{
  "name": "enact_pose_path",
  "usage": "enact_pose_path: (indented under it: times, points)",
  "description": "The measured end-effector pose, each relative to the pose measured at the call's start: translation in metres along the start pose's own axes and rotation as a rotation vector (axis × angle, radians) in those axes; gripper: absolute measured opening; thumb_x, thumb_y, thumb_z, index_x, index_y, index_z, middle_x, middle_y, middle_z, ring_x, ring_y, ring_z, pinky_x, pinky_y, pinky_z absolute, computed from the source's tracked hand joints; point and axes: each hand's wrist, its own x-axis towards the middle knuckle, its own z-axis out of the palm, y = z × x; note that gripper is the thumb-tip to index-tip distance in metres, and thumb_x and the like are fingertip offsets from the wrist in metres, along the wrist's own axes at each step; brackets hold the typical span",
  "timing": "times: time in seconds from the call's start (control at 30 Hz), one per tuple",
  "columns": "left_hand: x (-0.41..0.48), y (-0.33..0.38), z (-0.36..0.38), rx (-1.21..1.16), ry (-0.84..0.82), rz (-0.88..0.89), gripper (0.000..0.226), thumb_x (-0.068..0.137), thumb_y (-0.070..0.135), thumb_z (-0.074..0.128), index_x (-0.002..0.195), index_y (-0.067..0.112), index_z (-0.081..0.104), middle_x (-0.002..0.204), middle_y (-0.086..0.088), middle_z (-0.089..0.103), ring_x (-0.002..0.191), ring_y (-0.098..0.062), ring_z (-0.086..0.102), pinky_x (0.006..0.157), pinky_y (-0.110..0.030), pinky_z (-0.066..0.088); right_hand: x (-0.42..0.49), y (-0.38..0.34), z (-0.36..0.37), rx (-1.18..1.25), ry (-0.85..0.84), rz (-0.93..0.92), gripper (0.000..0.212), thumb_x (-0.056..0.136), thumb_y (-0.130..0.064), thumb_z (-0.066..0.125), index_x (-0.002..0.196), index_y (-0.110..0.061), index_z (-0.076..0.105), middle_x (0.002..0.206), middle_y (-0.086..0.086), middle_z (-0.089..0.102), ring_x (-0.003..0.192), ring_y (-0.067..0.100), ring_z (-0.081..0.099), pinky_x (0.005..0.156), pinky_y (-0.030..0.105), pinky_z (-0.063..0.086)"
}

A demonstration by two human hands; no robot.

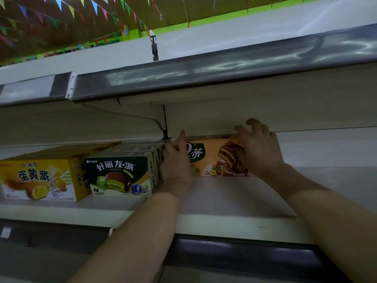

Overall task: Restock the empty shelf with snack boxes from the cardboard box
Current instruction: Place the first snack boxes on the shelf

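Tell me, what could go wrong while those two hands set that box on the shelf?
The left hand sits squeezed between the tan box and the green boxes; it could get pinched, or knock the green row askew. The right hand holds only the tan box's upper right corner, so the box might tip if let go early.

left hand (176,166) and right hand (260,152) cover the tan box (212,160) ends — lettering half hidden

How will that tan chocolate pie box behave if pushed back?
The tan chocolate pie box probably slides easily: flat base on the smooth shelf. Edges look straight, so likely stiff cardboard. Long and low, so unlikely to tip.
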Motion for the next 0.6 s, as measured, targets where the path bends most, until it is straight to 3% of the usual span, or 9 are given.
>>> enact_pose_path:
  times: [0.1,0.23,0.43,0.6]
  points:
    - [0.0,0.004,0.0,0.056,-0.028,0.088,0.094,0.088,0.019,0.067,0.155,0.03,0.001,0.141,-0.019,0.026,0.129,-0.036,0.036,0.098,-0.045,0.042,-0.004,-0.016,0.003,0.104,-0.104,-0.184,0.038,0.089,-0.019,0.058,0.127,-0.016,0.055,0.126,0.011,0.045,0.113,0.032,0.048,0.084,0.033,0.04]
    - [0.001,0.001,0.009,0.042,-0.09,0.167,0.093,0.088,0.017,0.067,0.155,0.028,0.003,0.143,-0.018,0.034,0.132,-0.035,0.033,0.102,-0.044,0.039,-0.01,-0.024,0.017,0.148,-0.406,-0.235,0.046,0.094,-0.022,0.054,0.139,-0.022,0.046,0.133,0.008,0.039,0.124,0.028,0.04,0.101,0.037,0.041]
    - [-0.004,0.003,0.004,0.006,-0.149,0.163,0.1,0.087,0.021,0.068,0.154,0.028,-0.005,0.148,-0.015,0.031,0.136,-0.031,0.027,0.101,-0.044,0.039,-0.011,-0.021,0.022,0.112,-0.529,-0.186,0.064,0.093,-0.017,0.055,0.15,-0.022,0.026,0.142,0.008,0.026,0.129,0.03,0.034,0.105,0.041,0.037]
    - [-0.018,0.007,-0.014,-0.064,-0.223,0.148,0.098,0.087,0.022,0.069,0.155,0.024,-0.002,0.147,-0.017,0.037,0.134,-0.033,0.033,0.103,-0.046,0.042,-0.015,-0.03,0.002,0.167,-0.532,-0.16,0.046,0.092,-0.014,0.052,0.137,-0.018,0.043,0.134,0.01,0.036,0.12,0.032,0.044,0.096,0.041,0.044]
